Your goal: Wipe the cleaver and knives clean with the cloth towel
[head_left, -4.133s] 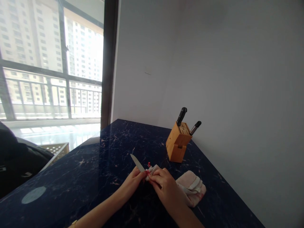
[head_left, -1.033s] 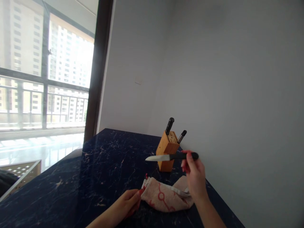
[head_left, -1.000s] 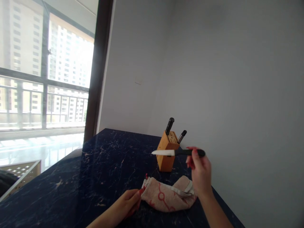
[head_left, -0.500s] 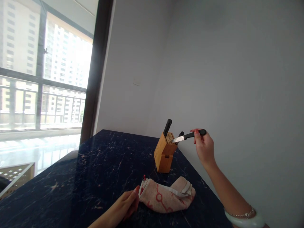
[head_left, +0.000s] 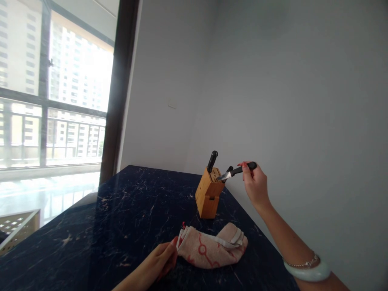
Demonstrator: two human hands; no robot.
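My right hand (head_left: 255,186) pinches the black handle of a small knife (head_left: 234,172), its blade tip touching the top of the wooden knife block (head_left: 209,192). The block stands near the wall and holds two other black-handled knives. My left hand (head_left: 159,263) rests on the dark marble countertop (head_left: 127,218), fingers together and touching the left end of a folded pink cloth (head_left: 212,249) with a red pattern. The cloth lies in front of the block.
A grey wall runs along the right side of the countertop. To the left are a dark window frame (head_left: 113,93) and a large window with a railing and tall buildings outside. A pale slatted crate (head_left: 15,229) sits low at the far left.
My right hand lifted the knife off the cloth, carried it up and away to the block, and lowered its tip onto the block's top. My left hand stayed at the cloth.
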